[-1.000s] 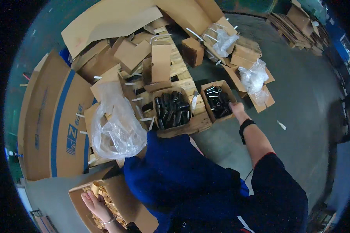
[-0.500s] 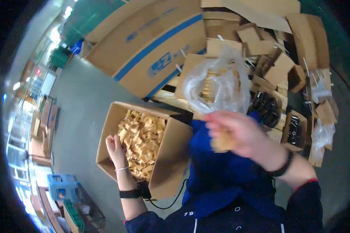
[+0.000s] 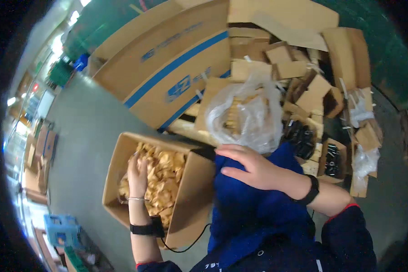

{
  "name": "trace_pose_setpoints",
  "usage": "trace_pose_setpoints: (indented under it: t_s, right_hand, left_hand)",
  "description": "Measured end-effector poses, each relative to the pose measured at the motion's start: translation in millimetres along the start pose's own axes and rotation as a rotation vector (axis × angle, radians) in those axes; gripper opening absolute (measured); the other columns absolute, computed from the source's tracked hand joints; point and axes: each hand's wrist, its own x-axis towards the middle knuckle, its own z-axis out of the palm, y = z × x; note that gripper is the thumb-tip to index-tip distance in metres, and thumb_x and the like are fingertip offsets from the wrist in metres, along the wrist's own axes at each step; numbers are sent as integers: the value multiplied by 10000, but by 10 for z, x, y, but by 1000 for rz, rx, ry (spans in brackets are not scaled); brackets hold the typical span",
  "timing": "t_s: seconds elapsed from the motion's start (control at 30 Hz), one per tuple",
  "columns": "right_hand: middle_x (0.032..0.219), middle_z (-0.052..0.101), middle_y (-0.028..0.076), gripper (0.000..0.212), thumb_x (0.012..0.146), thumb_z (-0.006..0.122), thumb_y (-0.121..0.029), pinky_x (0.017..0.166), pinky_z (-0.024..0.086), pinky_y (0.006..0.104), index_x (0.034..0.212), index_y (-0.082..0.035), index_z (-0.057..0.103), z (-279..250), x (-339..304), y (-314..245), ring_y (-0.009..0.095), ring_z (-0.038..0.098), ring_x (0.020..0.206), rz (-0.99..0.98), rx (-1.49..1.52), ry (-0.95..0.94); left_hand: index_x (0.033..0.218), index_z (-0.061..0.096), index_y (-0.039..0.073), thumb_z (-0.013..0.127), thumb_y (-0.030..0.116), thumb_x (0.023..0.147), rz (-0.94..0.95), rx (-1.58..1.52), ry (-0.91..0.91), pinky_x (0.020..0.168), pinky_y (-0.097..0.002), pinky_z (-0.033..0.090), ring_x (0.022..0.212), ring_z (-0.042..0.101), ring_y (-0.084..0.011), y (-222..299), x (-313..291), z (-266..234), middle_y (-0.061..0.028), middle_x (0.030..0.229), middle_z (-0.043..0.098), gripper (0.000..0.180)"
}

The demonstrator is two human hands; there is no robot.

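Note:
An open cardboard box [image 3: 192, 195] stands in front of me on the left, holding a heap of small tan, curved pieces [image 3: 165, 186] whose material I cannot make out. My left hand [image 3: 138, 174] reaches over this heap, fingers stretched forward and slightly apart at its far left part; their tips are partly hidden. Above my blue apron [image 3: 254, 208] hovers my right hand [image 3: 247, 167], thumb and fingers spread, with nothing in it. Just beyond it lies a clear plastic bag [image 3: 263, 131] with more tan pieces showing through its opening.
A large carton [image 3: 177, 68] with blue stripes stands at the back. Smaller boxes of black parts [image 3: 299, 138] and dark metal parts [image 3: 332, 158] sit to the right, among cardboard scraps [image 3: 299, 68]. Blue crates [image 3: 63, 231] stand at lower left. A cable [image 3: 186, 250] hangs from my left wristband.
The tan piece in my right hand is gone, and that hand has opened and moved slightly left. My left hand has gone from closed fingers to stretched ones over the heap. The view has shifted.

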Motion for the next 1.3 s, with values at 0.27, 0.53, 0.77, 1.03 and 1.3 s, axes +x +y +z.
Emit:
trace_pose_setpoints:
  t_s: [0.27, 0.53, 0.77, 1.03, 1.3]
  right_hand:
    - [1160, 446, 126, 386, 749, 573, -345, 957, 231, 492, 1041, -95, 541, -369, -1205, 414, 308, 360, 1135, 312, -602, 97]
    - [1151, 474, 47, 329, 708, 614, -319, 934, 300, 439, 982, -143, 569, -423, -1283, 522, 254, 404, 1111, 324, -581, 183]
    - [1138, 500, 8, 296, 680, 638, -297, 924, 323, 395, 951, -190, 584, -475, -1266, 618, 213, 437, 1091, 304, -547, 208]
    - [1134, 505, 2, 298, 671, 653, -269, 917, 330, 380, 949, -187, 581, -539, -1216, 577, 205, 441, 1091, 318, -501, 234]
    - [1149, 492, 4, 315, 681, 650, -271, 920, 324, 378, 968, -178, 562, -547, -1280, 572, 211, 434, 1098, 284, -479, 297]
  left_hand:
    - [965, 549, -21, 507, 89, 765, 484, 67, -719, 742, -346, 441, 909, 545, -313, 1350, 946, 2398, -208, 950, 563, 232]
    - [1009, 509, -12, 501, 105, 778, 445, 524, -918, 695, -324, 434, 850, 537, -277, 1002, 1168, 4051, -177, 908, 556, 259]
    - [1048, 475, -4, 495, 119, 789, 450, 560, -921, 654, -305, 429, 798, 530, -246, 1271, 1340, 4640, -150, 871, 550, 288]
    - [1093, 435, 6, 489, 135, 802, 409, 577, -923, 607, -283, 422, 740, 522, -211, 1016, 1438, 4543, -119, 829, 544, 323]
    - [1137, 395, 15, 483, 151, 814, 401, 611, -924, 560, -262, 415, 681, 513, -175, 930, 1563, 4517, -88, 787, 537, 361]
